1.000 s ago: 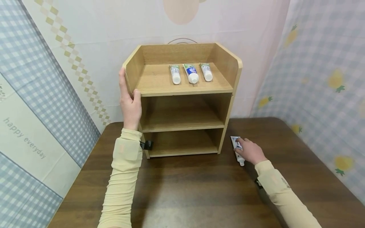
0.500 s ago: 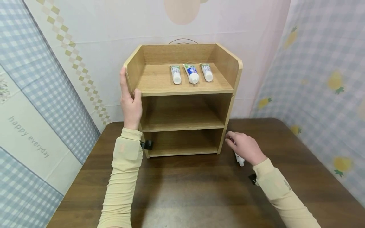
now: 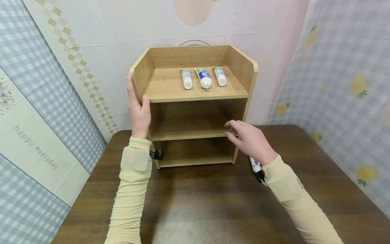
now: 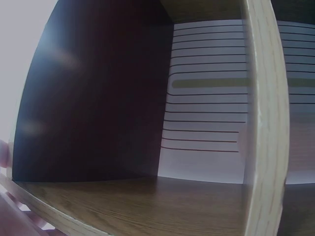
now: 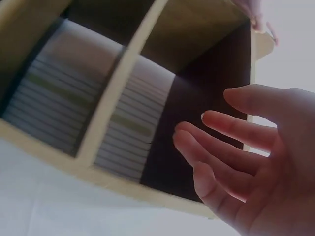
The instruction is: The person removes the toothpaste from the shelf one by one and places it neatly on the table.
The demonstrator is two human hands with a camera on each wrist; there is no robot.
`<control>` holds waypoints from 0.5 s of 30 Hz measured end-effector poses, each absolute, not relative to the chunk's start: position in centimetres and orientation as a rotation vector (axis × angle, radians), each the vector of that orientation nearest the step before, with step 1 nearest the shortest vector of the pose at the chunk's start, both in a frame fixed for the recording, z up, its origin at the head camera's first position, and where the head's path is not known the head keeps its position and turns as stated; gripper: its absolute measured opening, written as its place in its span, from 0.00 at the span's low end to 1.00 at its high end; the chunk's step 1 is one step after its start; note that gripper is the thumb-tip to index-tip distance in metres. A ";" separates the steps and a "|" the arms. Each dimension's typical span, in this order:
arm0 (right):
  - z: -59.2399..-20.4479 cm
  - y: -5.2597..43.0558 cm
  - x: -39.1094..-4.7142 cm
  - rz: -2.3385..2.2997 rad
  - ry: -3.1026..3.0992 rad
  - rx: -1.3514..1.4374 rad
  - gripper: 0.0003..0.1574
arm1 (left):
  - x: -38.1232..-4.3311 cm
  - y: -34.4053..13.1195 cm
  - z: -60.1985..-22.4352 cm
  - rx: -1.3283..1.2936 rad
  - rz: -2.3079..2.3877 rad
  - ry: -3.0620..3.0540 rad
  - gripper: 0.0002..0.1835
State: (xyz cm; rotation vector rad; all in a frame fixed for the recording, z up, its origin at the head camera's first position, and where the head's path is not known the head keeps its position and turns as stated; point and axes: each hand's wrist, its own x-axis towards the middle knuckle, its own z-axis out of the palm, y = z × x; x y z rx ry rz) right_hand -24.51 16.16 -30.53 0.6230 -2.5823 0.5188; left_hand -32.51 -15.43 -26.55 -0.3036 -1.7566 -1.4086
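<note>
In the head view my left hand holds the left side of a small wooden shelf unit, fingers along the outer panel and thumb at its front edge. On the top board lie a white tube, a blue-and-white tube and another white tube, caps facing me. My right hand, holding nothing, hovers before the unit's right front edge, its fingers loosely bent. Below its wrist a further white-and-blue tube lies on the table, mostly hidden.
The unit stands on a dark wooden table. Behind it hangs a pale cloth, with checked cloth to the right. Two lower compartments open toward me, the middle shelf board between them.
My right hand has left the tube on the table, lifting and moving left to the unit's right front. That tube stays behind. My left hand keeps its place on the unit.
</note>
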 end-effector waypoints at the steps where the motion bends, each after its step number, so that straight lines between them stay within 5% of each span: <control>1: -30.1 15.8 -24.7 0.530 -2.570 0.629 0.15 | -32.5 -15.5 -26.5 -0.302 -1.408 -1.756 0.40; 15: -25.4 11.9 -26.3 0.569 -2.424 0.694 0.19 | -32.6 -15.5 -26.6 -0.325 -1.392 -1.761 0.41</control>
